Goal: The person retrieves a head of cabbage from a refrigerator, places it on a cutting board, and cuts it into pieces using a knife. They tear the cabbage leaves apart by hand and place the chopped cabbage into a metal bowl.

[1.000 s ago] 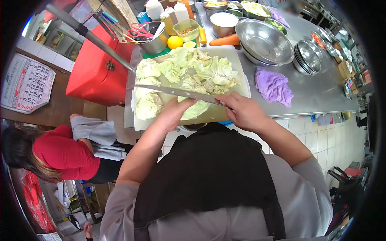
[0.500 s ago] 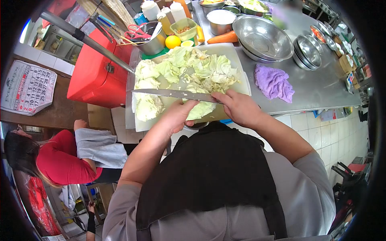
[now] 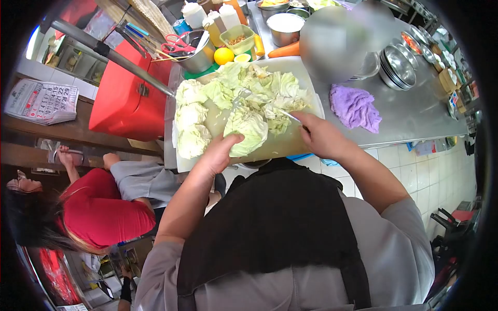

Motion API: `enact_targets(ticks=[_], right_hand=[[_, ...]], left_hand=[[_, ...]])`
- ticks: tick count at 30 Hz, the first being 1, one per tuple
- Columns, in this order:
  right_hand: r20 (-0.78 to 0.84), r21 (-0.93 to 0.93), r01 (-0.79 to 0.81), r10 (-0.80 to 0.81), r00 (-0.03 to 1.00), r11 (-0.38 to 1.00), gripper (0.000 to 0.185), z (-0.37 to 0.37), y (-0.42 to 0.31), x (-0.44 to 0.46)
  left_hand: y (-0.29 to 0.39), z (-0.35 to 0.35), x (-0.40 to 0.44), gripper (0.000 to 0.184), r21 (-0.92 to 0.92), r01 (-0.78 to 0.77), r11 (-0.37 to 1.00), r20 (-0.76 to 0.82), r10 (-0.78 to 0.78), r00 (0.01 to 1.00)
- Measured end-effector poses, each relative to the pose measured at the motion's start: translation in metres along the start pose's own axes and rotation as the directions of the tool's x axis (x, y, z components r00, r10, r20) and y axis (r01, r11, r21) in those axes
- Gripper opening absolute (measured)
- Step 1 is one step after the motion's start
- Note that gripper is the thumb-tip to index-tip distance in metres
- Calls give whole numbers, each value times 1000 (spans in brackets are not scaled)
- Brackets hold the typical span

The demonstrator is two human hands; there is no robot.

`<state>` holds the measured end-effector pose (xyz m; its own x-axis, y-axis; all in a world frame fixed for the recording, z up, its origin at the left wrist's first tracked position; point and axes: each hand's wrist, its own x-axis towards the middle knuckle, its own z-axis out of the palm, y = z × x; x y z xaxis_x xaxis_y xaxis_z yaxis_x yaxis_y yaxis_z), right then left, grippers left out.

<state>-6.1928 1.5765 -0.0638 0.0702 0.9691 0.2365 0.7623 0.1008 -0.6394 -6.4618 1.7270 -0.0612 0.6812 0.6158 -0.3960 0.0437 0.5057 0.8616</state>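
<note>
My right hand (image 3: pixel 319 136) grips a kitchen knife (image 3: pixel 289 115) by its handle. The blade points away to the left, over the cut cabbage leaves, and is partly lost among them. With my left hand (image 3: pixel 223 151) I hold a large piece of cabbage (image 3: pixel 247 131) at its near left side, thumb on top; the other fingers are mostly hidden. Both hands are at the near side of a white cutting board (image 3: pixel 218 124). Loose cabbage leaves (image 3: pixel 282 88) cover its far part, and pale cabbage chunks (image 3: pixel 193 140) line its left edge.
Right of the board lie a purple cloth (image 3: pixel 355 106) and stacked metal bowls (image 3: pixel 397 67). A blurred patch hides the metal colander. Behind stand a utensil pot (image 3: pixel 197 54), a lemon (image 3: pixel 224 55) and a carrot (image 3: pixel 285 50). A red box (image 3: pixel 127 93) and a person in red (image 3: pixel 109 207) are left.
The knife has swung from lying crosswise to pointing away over the leaves. My left hand has left the blade and taken hold of the cabbage piece. The person in red has shifted, one hand raised.
</note>
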Motion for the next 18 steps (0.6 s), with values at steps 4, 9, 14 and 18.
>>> enact_targets(ticks=[4, 9, 14, 18], right_hand=[[176, -90, 39, -23, 984, 995, 45, -8, -33, 4], [199, -152, 85, -54, 978, 985, 47, -4, -38, 4], [205, -250, 59, -6, 979, 966, 47, 0, -35, 5], [210, -212, -11, 57, 976, 977, 45, 0, -19, 0]], left_hand=[[4, 10, -3, 54, 32, 87, 996, -69, -84, 994], [15, 28, -8, 53, 199, 125, 972, -117, -103, 988], [8, 24, -3, 50, 159, 109, 981, -73, -99, 992], [13, 20, -10, 43, 35, 132, 991, -75, -129, 989]])
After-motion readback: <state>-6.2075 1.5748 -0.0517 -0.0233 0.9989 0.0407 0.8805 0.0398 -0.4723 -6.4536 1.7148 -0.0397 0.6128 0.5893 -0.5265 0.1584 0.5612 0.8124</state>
